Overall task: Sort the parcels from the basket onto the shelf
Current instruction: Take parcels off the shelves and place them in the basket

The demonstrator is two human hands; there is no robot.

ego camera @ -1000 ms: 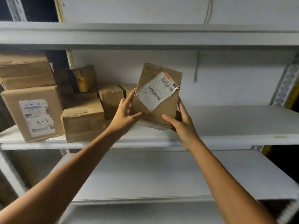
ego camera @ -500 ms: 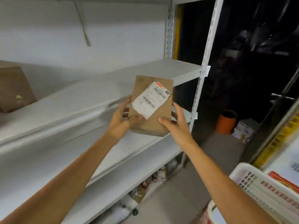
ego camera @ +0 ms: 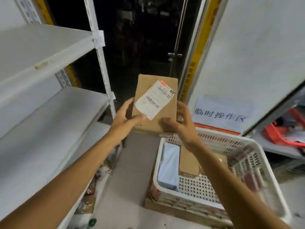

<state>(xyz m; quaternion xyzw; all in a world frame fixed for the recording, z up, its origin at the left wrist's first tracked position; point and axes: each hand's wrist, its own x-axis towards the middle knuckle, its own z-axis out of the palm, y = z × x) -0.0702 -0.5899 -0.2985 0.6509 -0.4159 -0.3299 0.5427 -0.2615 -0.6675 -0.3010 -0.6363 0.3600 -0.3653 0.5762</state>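
Observation:
A flat brown cardboard parcel [ego camera: 166, 90] with a white barcode label is held upright in the air at the centre. My left hand [ego camera: 126, 118] grips its lower left edge, thumb across the front. My right hand [ego camera: 179, 123] grips its lower right edge. The parcel hangs between the white shelf [ego camera: 54, 103] on the left and the white plastic basket [ego camera: 257, 164] at lower right. Inside the basket lie a white wrapped parcel [ego camera: 170, 164] and a brown parcel [ego camera: 189, 162], partly hidden by my right forearm.
The shelf's white upright post [ego camera: 102, 63] stands just left of the parcel. A white board with a paper sign [ego camera: 221, 111] rises behind the basket. Red items [ego camera: 285, 128] lie on a low surface at far right. Cardboard lies under the basket.
The view has swung right, away from the shelf's stacked boxes toward the basket. Both hands have kept their hold on the parcel, which now hangs off the shelf's right end.

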